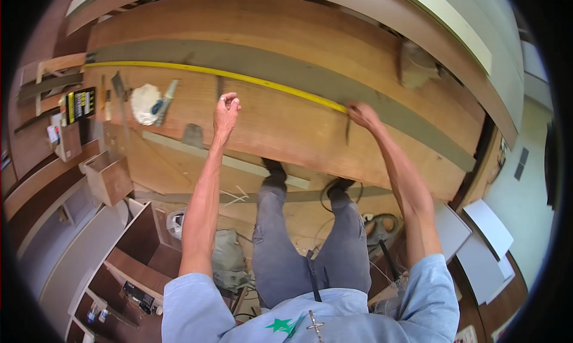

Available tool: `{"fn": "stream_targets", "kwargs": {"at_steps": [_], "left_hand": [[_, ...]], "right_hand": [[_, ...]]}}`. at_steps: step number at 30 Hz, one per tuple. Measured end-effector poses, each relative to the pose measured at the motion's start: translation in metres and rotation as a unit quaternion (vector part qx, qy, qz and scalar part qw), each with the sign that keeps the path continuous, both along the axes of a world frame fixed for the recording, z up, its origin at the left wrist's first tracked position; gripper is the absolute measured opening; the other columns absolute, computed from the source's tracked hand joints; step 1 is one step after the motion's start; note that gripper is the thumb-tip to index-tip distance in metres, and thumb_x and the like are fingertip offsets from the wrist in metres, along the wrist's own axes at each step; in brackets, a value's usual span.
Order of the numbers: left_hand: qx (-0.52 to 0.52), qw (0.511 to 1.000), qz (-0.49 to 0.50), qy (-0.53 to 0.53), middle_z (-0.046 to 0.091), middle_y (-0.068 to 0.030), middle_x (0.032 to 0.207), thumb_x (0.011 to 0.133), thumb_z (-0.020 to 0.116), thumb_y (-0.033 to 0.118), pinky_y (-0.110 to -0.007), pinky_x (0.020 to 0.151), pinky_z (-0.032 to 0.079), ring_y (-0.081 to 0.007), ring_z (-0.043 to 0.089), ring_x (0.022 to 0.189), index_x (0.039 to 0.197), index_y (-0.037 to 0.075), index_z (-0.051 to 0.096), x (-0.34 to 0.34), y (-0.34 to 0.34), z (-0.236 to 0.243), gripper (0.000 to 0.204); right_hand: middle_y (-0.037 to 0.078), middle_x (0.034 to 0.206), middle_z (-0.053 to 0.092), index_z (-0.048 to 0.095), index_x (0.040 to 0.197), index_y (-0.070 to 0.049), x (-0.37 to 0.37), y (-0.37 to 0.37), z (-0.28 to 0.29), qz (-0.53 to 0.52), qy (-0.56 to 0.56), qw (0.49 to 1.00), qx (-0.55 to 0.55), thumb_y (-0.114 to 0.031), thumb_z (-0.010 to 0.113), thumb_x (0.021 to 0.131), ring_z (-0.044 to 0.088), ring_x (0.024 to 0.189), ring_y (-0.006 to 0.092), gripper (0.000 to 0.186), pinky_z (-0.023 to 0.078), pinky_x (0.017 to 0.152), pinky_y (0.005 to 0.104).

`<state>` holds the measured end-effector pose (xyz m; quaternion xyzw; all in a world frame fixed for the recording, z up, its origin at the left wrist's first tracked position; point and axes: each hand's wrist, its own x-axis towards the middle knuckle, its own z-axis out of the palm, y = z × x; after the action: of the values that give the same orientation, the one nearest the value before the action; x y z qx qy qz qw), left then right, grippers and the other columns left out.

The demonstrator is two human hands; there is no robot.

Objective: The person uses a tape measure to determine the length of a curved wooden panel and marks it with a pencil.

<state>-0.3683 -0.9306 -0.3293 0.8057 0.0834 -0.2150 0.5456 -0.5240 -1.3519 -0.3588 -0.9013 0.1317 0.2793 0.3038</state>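
A yellow tape measure (250, 78) is stretched across the wooden workbench (286, 131), its blade running beside and over a long grey-brown strip (268, 62) from the far left end to my right hand. My right hand (362, 115) is closed on the right end of the tape; a thin dark shape shows just below the fingers, too blurred to name. My left hand (225, 111) hovers over the bench, nearer to me than the tape, with fingers curled in. Whatever may be between those fingers cannot be made out.
On the bench's left lie a white cloth-like lump (145, 104), a pale-handled tool (167, 102) and several hand tools. A black-and-yellow box (77, 105) stands at the left edge. Drawers (107, 177) and cabinet parts fill the lower left; white panels (486, 247) lean at right.
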Motion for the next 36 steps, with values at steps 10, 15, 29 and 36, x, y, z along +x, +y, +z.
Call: {"fn": "stream_targets", "kwargs": {"at_steps": [10,15,29,36], "left_hand": [[0.161,0.957,-0.192,-0.143,0.066,-0.0198,0.093,0.088,0.056,0.013,-0.042,0.077,0.05,-0.0337,0.065,0.086,0.1,0.0,0.065,-0.055,-0.22,-0.024,0.021],[0.214,0.916,-0.202,-0.272,0.064,-0.0164,0.089,0.086,0.058,0.011,-0.042,0.073,0.048,-0.0326,0.062,0.082,0.093,0.001,0.066,-0.06,-0.23,-0.059,0.015],[0.229,0.943,-0.166,-0.177,0.069,-0.0116,0.081,0.078,0.069,0.01,-0.035,0.07,0.05,-0.0242,0.066,0.076,0.086,0.004,0.068,-0.049,-0.236,-0.074,0.01],[0.221,0.927,-0.228,-0.199,0.069,-0.0106,0.078,0.076,0.07,0.009,-0.033,0.067,0.05,-0.0196,0.065,0.073,0.083,0.003,0.068,-0.039,-0.23,-0.089,0.01]], "right_hand": [[0.017,0.088,0.067,0.07,0.09,-0.016,0.009,-0.009,-0.013,-0.062,-0.041,0.995,-0.074,-0.019,0.049,0.081,0.064,0.082,0.0404,0.023,0.051,0.069,0.0493],[0.015,0.095,0.069,0.072,0.093,-0.016,0.009,-0.003,-0.012,-0.081,-0.025,0.992,-0.096,-0.017,0.051,0.08,0.065,0.091,0.0368,0.025,0.05,0.074,0.0484],[0.021,0.093,0.066,0.062,0.105,-0.008,-0.088,-0.114,0.001,-0.102,-0.073,0.992,-0.032,-0.021,0.058,0.082,0.063,0.089,0.0399,0.027,0.049,0.077,0.0494],[0.017,0.103,0.065,0.06,0.108,-0.007,-0.288,-0.326,0.014,-0.101,-0.039,0.986,-0.129,-0.024,0.056,0.088,0.059,0.099,0.0368,0.026,0.047,0.083,0.0452]]}}
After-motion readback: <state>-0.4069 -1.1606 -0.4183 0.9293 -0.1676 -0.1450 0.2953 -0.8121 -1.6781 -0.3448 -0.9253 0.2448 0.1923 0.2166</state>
